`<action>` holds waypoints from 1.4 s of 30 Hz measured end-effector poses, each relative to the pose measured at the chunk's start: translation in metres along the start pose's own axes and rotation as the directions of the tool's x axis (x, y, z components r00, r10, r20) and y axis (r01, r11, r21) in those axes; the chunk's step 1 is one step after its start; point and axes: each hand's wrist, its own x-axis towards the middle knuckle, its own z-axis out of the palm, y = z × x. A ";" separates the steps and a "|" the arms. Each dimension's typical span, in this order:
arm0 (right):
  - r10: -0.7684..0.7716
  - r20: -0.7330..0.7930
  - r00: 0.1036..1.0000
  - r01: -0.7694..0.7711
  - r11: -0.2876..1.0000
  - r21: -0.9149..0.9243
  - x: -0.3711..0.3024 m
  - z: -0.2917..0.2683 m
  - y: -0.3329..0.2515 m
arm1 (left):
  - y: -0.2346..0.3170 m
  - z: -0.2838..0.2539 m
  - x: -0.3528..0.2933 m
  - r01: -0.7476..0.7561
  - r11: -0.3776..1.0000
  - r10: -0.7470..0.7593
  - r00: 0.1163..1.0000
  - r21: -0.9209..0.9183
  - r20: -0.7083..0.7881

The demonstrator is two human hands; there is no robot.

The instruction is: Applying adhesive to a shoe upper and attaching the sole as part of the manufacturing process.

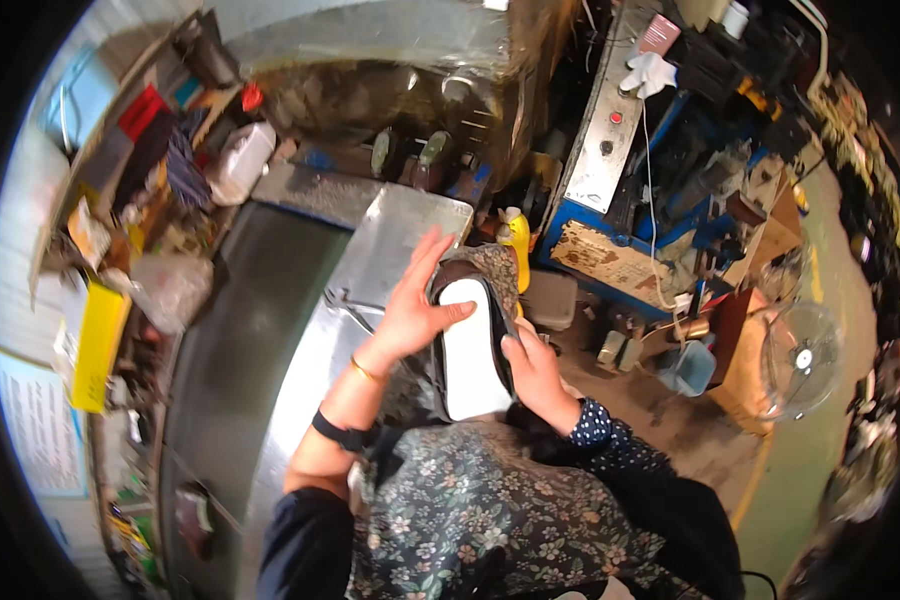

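Observation:
In front of my floral apron (490, 500) is a dark shoe (458, 270), with its long white insole (473, 375) facing up. My right hand (544, 378) grips the shoe along its right side, the thumb on the edge and the other fingers mostly hidden beneath. On the left side, my left hand (410, 308) has its fingers stretched out and apart, its thumb resting on the insole near the far end. A metal hand tool (348, 304) lies just left of that hand, on the shiny metal worktop (395, 225).
A dark conveyor belt (235, 330) runs along my left, with a dark shoe (194, 520) on it. Cluttered shelves (120, 180) stand beyond. Far right are a blue machine (610, 255), a yellow shoe form (516, 240), a blue bin (690, 368) and a fan (802, 360).

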 end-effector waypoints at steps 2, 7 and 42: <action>0.161 -0.056 0.985 -0.161 0.987 0.016 0.006 -0.009 -0.006 | -0.004 0.004 0.009 0.198 0.843 -0.112 0.974 -0.500 0.196; 0.435 0.174 0.884 -0.453 0.702 0.549 0.019 -0.014 -0.003 | 0.003 0.003 -0.024 0.275 0.643 -0.334 0.941 -0.715 0.062; 0.027 0.184 0.983 -0.053 0.988 0.142 -0.009 0.054 -0.012 | -0.015 0.006 -0.114 0.196 0.916 -0.162 0.979 0.349 -0.124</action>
